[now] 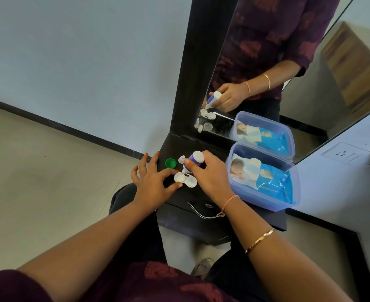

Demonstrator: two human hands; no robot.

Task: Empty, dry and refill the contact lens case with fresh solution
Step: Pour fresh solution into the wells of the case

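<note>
Maroon sleeve [10,286] low in shot, forearms reaching up to the black shelf [175,144], and the right hand [210,175] gripped the solution bottle [194,159], tipped nozzle-down over the contact lens case [185,180]. Left hand [152,182] was splayed, index tip and thumb pinching the case's left well. The danger looked plain: squeeze too hard and that shallow well would flood; dip lower and the nozzle would touch the rim. The white case, two round open wells bridged together, lay flat near the shelf's front edge, a green cap [170,163] just behind
</note>
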